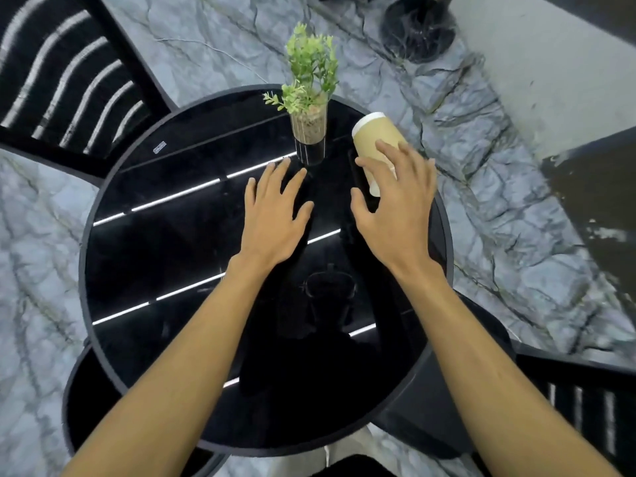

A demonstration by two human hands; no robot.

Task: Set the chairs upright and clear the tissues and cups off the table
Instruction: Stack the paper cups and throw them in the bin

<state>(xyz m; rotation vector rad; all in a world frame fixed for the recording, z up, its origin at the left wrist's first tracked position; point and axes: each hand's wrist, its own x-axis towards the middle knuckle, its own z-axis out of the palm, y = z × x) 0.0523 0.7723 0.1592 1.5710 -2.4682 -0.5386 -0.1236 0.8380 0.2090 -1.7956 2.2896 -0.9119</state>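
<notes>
A tan paper cup with a white lid (373, 137) lies on its side near the far right rim of the round black glass table (165, 235). My right hand (395, 208) hovers over the cup's near end with fingers spread, the fingertips on or just above it. My left hand (275, 215) is open, palm down, above the table's middle with nothing in it. A black slatted chair (69, 80) stands at the far left and another black chair (585, 407) at the near right. No tissues show on the table.
A small green plant in a glass vase (309, 122) stands at the table's far edge, just left of the cup. A black round stand base (418, 27) sits on the grey marble floor (481, 166) beyond. A dark mat (599, 201) lies at the right.
</notes>
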